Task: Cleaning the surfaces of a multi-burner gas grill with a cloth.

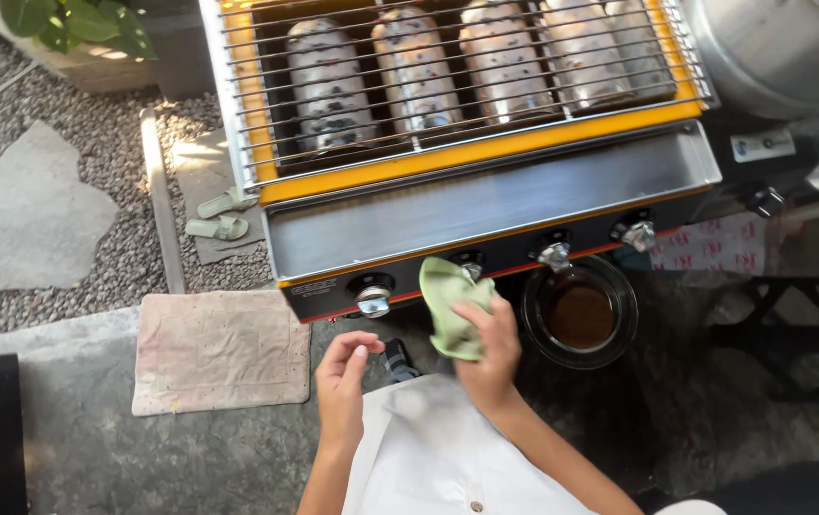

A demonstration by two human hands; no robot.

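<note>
My right hand point(491, 348) grips a crumpled light green cloth point(450, 300) and presses it against the front panel of an orange and steel gas grill point(486, 195), right at one of its metal knobs point(471, 270). My left hand point(343, 377) hovers lower and to the left, fingers loosely curled, holding nothing, just below another knob point(372, 301). Two more knobs point(554, 256) sit along the panel to the right. A wire rack point(448, 124) covers several grey burner blocks on top.
A dark round bowl point(581, 313) with brown liquid stands under the grill's right side. A stained mat point(221, 348) lies on the stone floor at left, with green sandals point(222, 217) on gravel behind it. A large metal pot point(781, 48) is at top right.
</note>
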